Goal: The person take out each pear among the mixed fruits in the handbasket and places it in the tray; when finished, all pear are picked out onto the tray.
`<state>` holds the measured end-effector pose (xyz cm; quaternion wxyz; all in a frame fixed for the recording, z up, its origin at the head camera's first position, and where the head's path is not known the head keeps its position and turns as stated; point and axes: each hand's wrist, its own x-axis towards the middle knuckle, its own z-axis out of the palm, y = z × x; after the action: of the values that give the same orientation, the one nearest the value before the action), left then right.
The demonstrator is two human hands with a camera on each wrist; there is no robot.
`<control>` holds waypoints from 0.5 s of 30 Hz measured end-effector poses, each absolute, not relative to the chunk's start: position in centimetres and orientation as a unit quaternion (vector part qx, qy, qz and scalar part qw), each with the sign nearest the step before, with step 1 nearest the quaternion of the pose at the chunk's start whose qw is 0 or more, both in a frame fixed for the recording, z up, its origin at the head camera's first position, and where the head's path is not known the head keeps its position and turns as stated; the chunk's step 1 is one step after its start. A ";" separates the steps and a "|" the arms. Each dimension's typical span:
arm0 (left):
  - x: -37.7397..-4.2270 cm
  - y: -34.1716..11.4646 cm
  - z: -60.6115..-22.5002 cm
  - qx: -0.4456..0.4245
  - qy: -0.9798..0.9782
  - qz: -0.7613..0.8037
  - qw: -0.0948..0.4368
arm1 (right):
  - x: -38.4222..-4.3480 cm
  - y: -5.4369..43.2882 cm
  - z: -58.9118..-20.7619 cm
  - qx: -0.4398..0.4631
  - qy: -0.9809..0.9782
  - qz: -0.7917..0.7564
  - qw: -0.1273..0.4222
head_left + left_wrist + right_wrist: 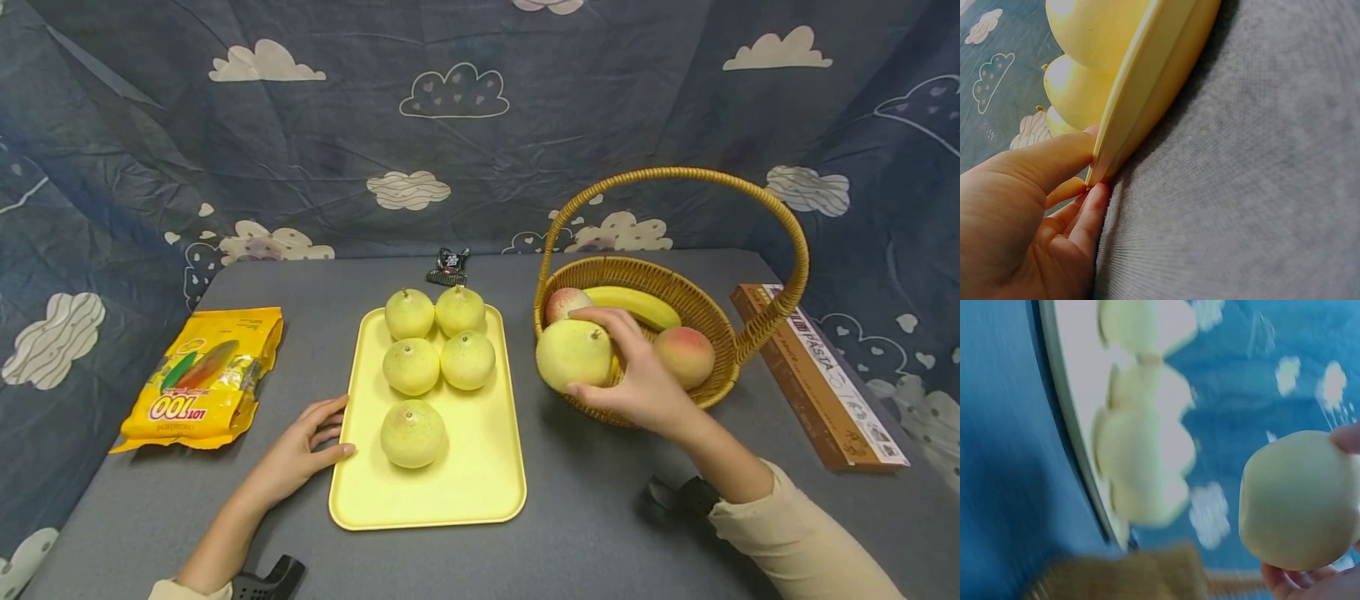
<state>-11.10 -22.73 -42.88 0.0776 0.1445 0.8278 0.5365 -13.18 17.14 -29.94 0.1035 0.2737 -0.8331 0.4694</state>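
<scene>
My right hand (637, 375) grips a round yellow-green pear-like fruit (575, 355), thumb and fingers on opposite sides. The fruit is held up over the left front rim of the wicker basket (693, 300); in the right wrist view that fruit (1300, 500) fills the right side. My left hand (296, 454) pinches the left edge of a yellow tray (465, 492). In the left wrist view, the thumb lies at the rim (1100, 147) and the fingers are below it. Several matching fruits (412, 433) sit on the tray, mostly toward its far end.
Inside the basket lie a banana (637, 305) and two peaches, one at the right (684, 357); its tall handle (678, 173) arches overhead. A yellow snack bag (202, 379) lies left, a pasta box (821, 379) right, a small black packet (450, 265) behind the tray.
</scene>
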 end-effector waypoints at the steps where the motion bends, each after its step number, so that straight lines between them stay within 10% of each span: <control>1: -11.1 -22.7 -42.9 0.144 0.827 0.537 0.079 | -12.9 16.6 -30.2 0.281 -0.833 0.467 0.094; 15: -11.1 -22.8 -43.0 0.147 0.830 0.534 0.073 | -13.2 12.4 -39.5 0.313 -0.845 0.434 0.006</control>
<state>-11.13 -22.78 -43.05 0.0732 0.1465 0.8296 0.5338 -13.21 12.35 -39.54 0.0062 0.3130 -0.8448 0.4340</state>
